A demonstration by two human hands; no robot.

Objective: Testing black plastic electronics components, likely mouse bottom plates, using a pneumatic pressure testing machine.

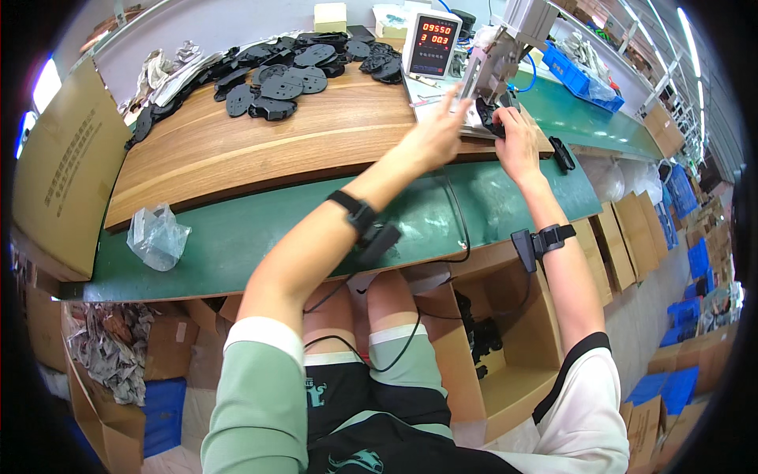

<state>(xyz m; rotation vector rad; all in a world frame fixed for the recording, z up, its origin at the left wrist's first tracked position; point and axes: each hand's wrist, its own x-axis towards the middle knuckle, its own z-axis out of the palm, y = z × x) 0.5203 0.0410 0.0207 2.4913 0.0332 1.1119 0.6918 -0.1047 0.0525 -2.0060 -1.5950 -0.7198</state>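
Note:
My right hand [517, 146] is at the press machine [505, 63], its fingers bent around a black plastic part [491, 120] under the machine's head. Just left of it, my left hand [436, 139] is raised beside the machine, slightly blurred, with fingers stretched apart and nothing visible in them. A white counter box with a lit red display [433, 46] stands behind the left hand. Flat black oval plastic parts [282, 84] lie heaped on the wooden board [316, 142], to the left of the machine. A small black piece [561, 154] rests near the board's right end.
A crumpled clear plastic bag [158, 237] lies on the green table [316, 241] by a tall cardboard box [63, 166]. An open carton [517, 355] with black parts stands below the table edge. A blue crate [580, 77] is at the back right. Cables hang from my wrist straps.

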